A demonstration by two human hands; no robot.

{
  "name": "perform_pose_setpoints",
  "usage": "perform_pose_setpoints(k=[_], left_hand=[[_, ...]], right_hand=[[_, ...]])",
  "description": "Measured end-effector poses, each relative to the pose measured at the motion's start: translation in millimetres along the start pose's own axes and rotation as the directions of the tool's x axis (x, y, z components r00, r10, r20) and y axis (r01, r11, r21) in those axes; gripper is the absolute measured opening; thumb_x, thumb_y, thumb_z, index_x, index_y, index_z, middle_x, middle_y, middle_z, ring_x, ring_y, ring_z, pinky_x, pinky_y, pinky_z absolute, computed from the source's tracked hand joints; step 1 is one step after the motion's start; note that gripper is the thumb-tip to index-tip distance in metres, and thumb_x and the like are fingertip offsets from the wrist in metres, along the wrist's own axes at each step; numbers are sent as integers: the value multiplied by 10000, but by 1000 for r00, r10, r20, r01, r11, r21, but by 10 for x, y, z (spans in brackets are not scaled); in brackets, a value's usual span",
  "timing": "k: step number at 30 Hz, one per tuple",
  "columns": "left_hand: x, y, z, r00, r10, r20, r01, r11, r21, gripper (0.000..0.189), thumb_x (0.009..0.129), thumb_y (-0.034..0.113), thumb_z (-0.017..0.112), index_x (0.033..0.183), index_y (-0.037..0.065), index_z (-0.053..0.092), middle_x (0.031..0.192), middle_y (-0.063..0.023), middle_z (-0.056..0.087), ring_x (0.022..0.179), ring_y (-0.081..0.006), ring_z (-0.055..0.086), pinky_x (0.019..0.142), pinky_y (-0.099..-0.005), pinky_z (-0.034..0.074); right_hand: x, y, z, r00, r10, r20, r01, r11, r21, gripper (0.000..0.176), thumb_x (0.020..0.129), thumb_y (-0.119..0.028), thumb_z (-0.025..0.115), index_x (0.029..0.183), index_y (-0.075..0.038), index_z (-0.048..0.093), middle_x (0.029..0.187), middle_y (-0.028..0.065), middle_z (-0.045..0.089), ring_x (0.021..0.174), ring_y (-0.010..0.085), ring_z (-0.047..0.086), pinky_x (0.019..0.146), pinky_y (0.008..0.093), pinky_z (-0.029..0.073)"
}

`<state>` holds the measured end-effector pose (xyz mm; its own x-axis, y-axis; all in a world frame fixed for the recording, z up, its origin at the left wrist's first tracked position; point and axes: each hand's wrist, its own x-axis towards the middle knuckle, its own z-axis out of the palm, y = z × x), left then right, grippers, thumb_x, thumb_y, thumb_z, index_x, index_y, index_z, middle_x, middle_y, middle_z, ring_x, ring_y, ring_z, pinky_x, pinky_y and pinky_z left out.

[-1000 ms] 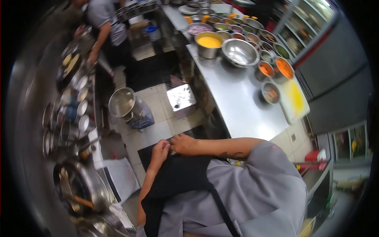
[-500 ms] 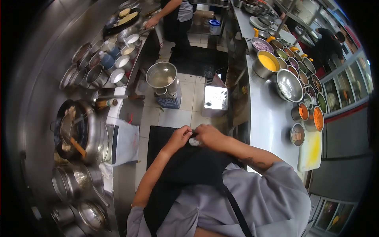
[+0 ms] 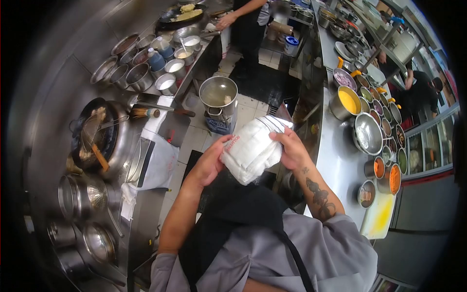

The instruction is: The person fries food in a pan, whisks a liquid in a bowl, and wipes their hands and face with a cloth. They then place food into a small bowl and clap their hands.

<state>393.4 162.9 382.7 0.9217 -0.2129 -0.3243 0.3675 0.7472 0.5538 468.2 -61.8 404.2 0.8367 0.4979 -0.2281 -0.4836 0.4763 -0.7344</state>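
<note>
A folded white cloth towel (image 3: pixel 253 151) with dark stripes and red lettering is held up in front of my black apron (image 3: pixel 233 214). My left hand (image 3: pixel 212 160) grips its left edge, thumb on top. On the other side, my right hand (image 3: pixel 292 148) pinches the striped upper right corner. Beyond the towel stands a steel pot of liquid (image 3: pixel 218 92) on a low stand. Another white towel (image 3: pixel 158 163) hangs over the edge of the stove counter at the left.
A wok (image 3: pixel 99 134) with a strainer and wooden-handled tool sits on the left range. Steel containers of sauces and powders (image 3: pixel 166 83) line its back. Along the right counter (image 3: pixel 335 160) are an empty steel bowl (image 3: pixel 368 134), ingredient pots and a cutting board (image 3: pixel 379 216). Two other people work farther off.
The white towel, mostly hidden at my waist before, is now raised between both hands, which have moved apart. The whole view has shifted slightly.
</note>
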Motion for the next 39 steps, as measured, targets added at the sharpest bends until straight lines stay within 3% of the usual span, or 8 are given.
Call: perform_pose_setpoints(k=[7,12,16,18,22,30,33,39], left_hand=[[-386,346,327,885,434,169,-417,577,702,432,774,55,685,1159,-21,504,1014,-65,609,910,-107,583,806,-252,470],[-1273,708,896,511,713,481,-623,-78,778,358,795,232,653,1014,-41,579,947,-125,611,816,-215,611,739,-312,482],[-1553,1130,1111,442,243,863,-705,689,167,395,859,373,523,944,-4,605,955,-156,619,806,-293,604,765,-386,476],[-1696,701,1492,366,652,664,-834,546,-76,291,853,319,574,1017,80,599,992,-132,599,866,-272,575,774,-402,460],[-1644,463,1691,184,794,580,-945,305,-118,296,882,318,550,1139,175,584,1019,-95,540,914,-274,486,754,-420,406],[-1470,318,2278,-17,941,339,-796,193,-574,625,933,455,411,1042,-146,543,1027,-328,543,859,-355,559,768,-435,474],[-1494,662,1929,-36,724,689,-885,297,-359,684,936,457,402,1004,-208,547,1077,-383,515,896,-382,586,799,-425,458],[-1440,378,2200,53,867,496,-625,416,-661,674,938,452,393,1032,-195,558,1014,-339,571,926,-402,583,802,-456,449]], right_hand=[[78,-95,232,985,29,172,2,984,-175,526,758,-31,688,1240,-12,479,1136,80,587,1062,176,551,961,310,399],[-289,-635,1086,790,-108,603,296,929,-221,501,733,-9,685,1192,-19,486,1161,96,558,1080,182,540,939,325,424],[-509,-811,1726,249,-279,927,404,900,162,356,773,-167,685,1042,-11,514,1224,266,449,1070,334,503,902,409,413],[-529,-847,1842,60,-314,947,392,880,267,339,828,-253,653,982,24,533,1190,313,468,1005,369,528,873,421,421],[-756,-1066,1843,127,-295,947,411,885,221,327,861,-284,606,934,29,549,1132,317,500,961,383,540,845,416,431],[-924,-1247,1961,69,-325,943,479,840,254,269,849,-223,611,906,34,555,1050,295,523,885,354,552,772,396,445],[-966,-1243,2011,51,-327,944,490,832,262,247,844,-200,613,896,35,557,1020,287,532,856,344,557,744,389,450],[-1061,-1166,2026,52,-345,937,486,828,278,204,835,-154,617,875,39,561,959,270,549,798,322,566,689,374,461]])
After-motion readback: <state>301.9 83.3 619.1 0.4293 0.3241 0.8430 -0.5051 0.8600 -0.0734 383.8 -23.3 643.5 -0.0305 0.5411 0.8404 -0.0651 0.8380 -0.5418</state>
